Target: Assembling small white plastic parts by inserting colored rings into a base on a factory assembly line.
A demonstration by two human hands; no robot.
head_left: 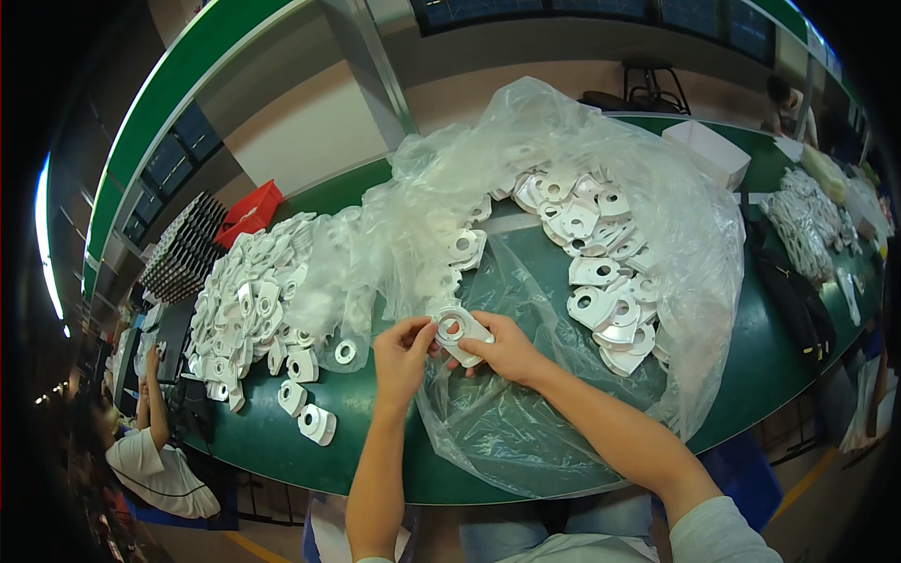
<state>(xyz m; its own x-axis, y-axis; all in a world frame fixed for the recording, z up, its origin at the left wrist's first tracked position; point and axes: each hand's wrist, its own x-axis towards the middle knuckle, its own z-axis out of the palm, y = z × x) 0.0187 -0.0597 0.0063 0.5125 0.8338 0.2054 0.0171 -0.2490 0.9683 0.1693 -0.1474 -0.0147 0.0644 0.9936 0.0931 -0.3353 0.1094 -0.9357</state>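
Note:
Over the front middle of the table I hold a white plastic part, a rounded plate with a ringed round hole at its upper left end. My right hand grips its right side, thumb on top and fingers beneath. At the ringed end, my left hand pinches the rim between thumb and forefinger. Below both hands spreads a clear plastic bag. Similar white parts lie heaped inside the bag to the right. Another large pile of them stands on the left, with a few loose ones at its front.
The green table curves around me. At the back left are a red bin and stacked dark trays. A white box sits at the back right, near bundled white cords and a black bag. Another person works at far left.

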